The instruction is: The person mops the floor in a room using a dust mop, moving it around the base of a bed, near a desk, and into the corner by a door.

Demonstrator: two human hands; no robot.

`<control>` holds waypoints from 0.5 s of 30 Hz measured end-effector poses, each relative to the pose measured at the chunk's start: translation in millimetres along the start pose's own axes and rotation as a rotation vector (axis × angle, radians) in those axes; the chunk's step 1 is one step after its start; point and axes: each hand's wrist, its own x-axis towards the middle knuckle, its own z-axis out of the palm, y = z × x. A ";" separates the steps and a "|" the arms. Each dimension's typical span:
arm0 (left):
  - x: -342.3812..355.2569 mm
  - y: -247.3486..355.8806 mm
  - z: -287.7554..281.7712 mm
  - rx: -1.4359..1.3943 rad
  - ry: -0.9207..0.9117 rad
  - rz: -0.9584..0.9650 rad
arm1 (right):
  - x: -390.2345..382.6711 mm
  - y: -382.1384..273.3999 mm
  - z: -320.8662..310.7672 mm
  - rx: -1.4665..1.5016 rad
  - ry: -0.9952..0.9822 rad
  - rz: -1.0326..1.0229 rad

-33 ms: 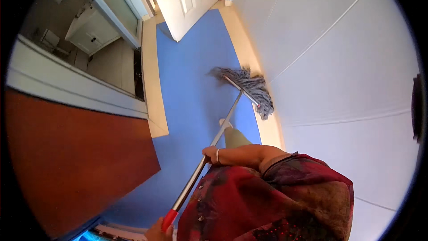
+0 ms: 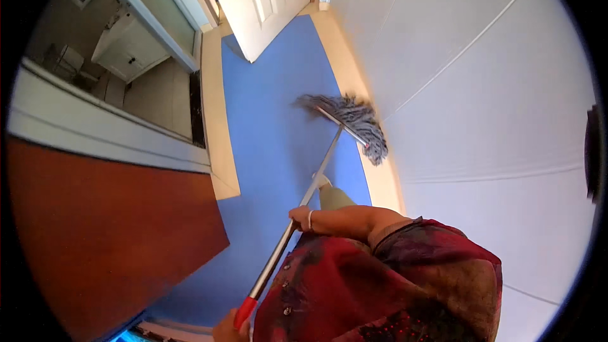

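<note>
A mop [image 2: 297, 208] slants across the view from the lower left to the upper middle. My right hand [image 2: 299, 217], with a pale band at its wrist, is wrapped round the metal pole about midway. At the lower edge my left hand [image 2: 229, 328] is closed on the pole's red end grip [image 2: 245, 311]; part of that hand is cut off by the frame. Grey, stringy strands of the mop head [image 2: 354, 117] lie spread under a thin crossbar, partly on the blue floor covering [image 2: 278, 98] and partly on the beige border by the right wall.
A white wall [image 2: 468, 114] runs along the right. A white panelled door [image 2: 266, 9] stands ajar at the far end. On the left are a reddish-brown panel [image 2: 114, 234] and a doorway onto a white basin cabinet [image 2: 130, 47]. My foot [image 2: 322, 180] is beside the pole.
The mop head has shifted very slightly away from me, toward the far end. My left hand and the red grip have moved a little to the right.
</note>
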 end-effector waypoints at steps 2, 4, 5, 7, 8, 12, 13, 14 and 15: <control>10.7 -9.8 26.1 -0.152 -0.050 -0.034 | -7.6 -27.2 -1.7 0.047 0.048 -0.104; 25.4 -25.3 66.4 -0.469 -0.140 -0.107 | -16.8 -59.5 2.0 0.081 0.089 -0.222; 30.5 -33.2 81.8 -0.627 -0.184 -0.144 | -21.8 -76.2 6.3 0.098 0.106 -0.281; 68.1 9.6 49.9 -0.808 -0.252 -0.132 | -33.4 -113.3 18.8 0.132 0.133 -0.389; 100.8 40.9 31.4 -0.829 -0.274 -0.084 | -42.8 -131.8 25.3 0.141 0.145 -0.418; 210.4 116.7 3.3 -0.764 -0.438 -0.319 | -72.9 -205.1 40.8 0.140 0.130 -0.440; 237.2 131.8 1.8 -0.787 -0.439 -0.284 | -71.9 -220.2 38.4 0.197 0.073 -0.499; 258.6 144.7 1.3 -0.811 -0.437 -0.252 | -73.3 -234.9 37.3 0.251 0.012 -0.557; 274.8 155.8 2.2 -0.806 -0.439 -0.253 | -77.0 -250.2 34.6 0.191 0.022 -0.604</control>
